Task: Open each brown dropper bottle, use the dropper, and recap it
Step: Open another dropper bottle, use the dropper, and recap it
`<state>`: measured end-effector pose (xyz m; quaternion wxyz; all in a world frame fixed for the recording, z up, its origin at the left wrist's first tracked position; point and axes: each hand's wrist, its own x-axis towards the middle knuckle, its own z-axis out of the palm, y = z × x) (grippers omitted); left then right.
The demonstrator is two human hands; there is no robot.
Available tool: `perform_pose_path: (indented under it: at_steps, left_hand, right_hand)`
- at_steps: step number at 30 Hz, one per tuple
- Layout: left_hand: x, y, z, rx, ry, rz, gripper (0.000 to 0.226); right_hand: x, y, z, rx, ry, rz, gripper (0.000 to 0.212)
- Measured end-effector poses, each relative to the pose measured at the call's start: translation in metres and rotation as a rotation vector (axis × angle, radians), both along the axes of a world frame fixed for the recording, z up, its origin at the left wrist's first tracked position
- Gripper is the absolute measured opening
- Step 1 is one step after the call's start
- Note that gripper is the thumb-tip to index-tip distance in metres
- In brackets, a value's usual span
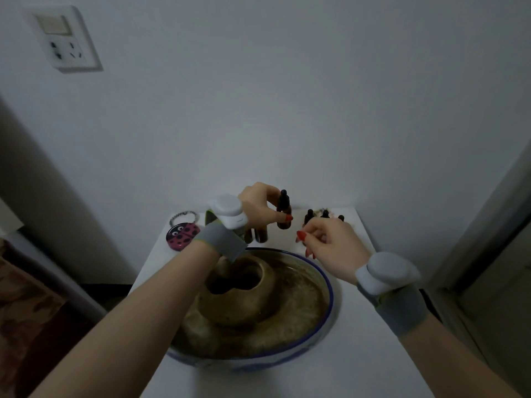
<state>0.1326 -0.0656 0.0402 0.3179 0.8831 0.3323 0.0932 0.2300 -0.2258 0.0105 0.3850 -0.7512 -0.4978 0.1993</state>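
we see bare forearms, each wrist wrapped in a grey band point(221, 241) carrying a rounded white device point(230, 211) — and red-painted nails on the left hand point(260, 203) and right hand point(330, 245).

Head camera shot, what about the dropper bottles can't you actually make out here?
- Held brown bottle: liquid level unreadable in the head view; dark glass, dim light, left hand fingers across it.
- Bottles behind the right hand: only black caps show, so their count is uncertain.
- Bottles under the left wrist: tops hidden by the wristband.
- Labels: too small and dark.
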Motion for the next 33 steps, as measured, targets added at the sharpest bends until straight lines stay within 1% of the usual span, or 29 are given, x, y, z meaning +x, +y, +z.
perform_pose_path:
  at_steps: [4, 6, 9, 10, 12, 14, 17, 22, 25, 33]
  left_hand:
    - [0.015, 0.011, -0.006, 0.037, 0.097, -0.032, 0.029]
    - [0.019, 0.016, -0.013, 0.061, 0.131, -0.015, 0.030]
    - [0.025, 0.025, -0.028, 0.277, 0.198, -0.034, 0.025]
    - [0.025, 0.027, -0.032, 0.319, 0.207, -0.058, 0.027]
    - [0.027, 0.031, -0.038, 0.363, 0.249, -0.074, 0.039]
    - [0.027, 0.033, -0.040, 0.385, 0.314, -0.066, 0.048]
    - [0.024, 0.032, -0.039, 0.390, 0.369, -0.046, 0.052]
    - [0.022, 0.025, -0.037, 0.438, 0.388, 0.027, 0.043]
    - [0.022, 0.020, -0.033, 0.454, 0.467, 0.019, 0.041]
    - [0.024, 0.010, -0.020, 0.465, 0.681, 0.007, 0.059]
  right_hand:
    - [0.004, -0.004, -0.003, -0.022, -0.010, 0.004, 0.015]
    - [0.004, -0.005, -0.003, -0.025, -0.020, 0.007, 0.015]
    - [0.006, -0.006, -0.001, -0.023, -0.028, 0.004, 0.013]
    - [0.005, -0.006, 0.000, -0.022, -0.027, 0.005, 0.013]
    - [0.005, -0.006, 0.001, -0.015, -0.026, 0.008, 0.013]
    - [0.004, -0.006, 0.002, -0.003, -0.022, 0.007, 0.013]
    - [0.003, -0.006, 0.003, 0.009, -0.020, 0.006, 0.013]
    - [0.002, -0.005, 0.003, 0.019, -0.031, 0.006, 0.012]
    - [0.003, -0.005, 0.003, 0.021, -0.029, 0.004, 0.010]
    - [0.005, -0.005, 0.001, 0.027, -0.026, 0.007, 0.009]
